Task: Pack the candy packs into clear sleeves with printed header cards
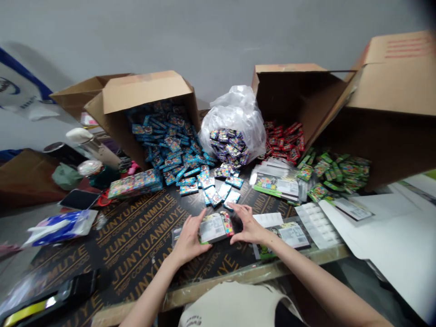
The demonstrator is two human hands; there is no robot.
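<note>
My left hand (190, 238) grips the left end of a flat, colourful pack with a white label (214, 228), thumb along its near edge and fingers at its far side. At the pack's right end my right hand (250, 225) is curved with thumb and fingers apart; whether it touches the pack I cannot tell. Just beyond both hands lie several loose small blue boxes (213, 196). Right of my right hand, under the forearm, are more labelled packs (294, 235) in clear sleeves.
Tipped cartons hold blue boxes (170, 141), red boxes (286, 141) and green boxes (344, 172). Between them a clear plastic bag (235, 109) spills purple boxes (231, 147). A stack of labelled sleeves (277, 184), a phone (79, 200) and a tape dispenser (47, 302) lie around.
</note>
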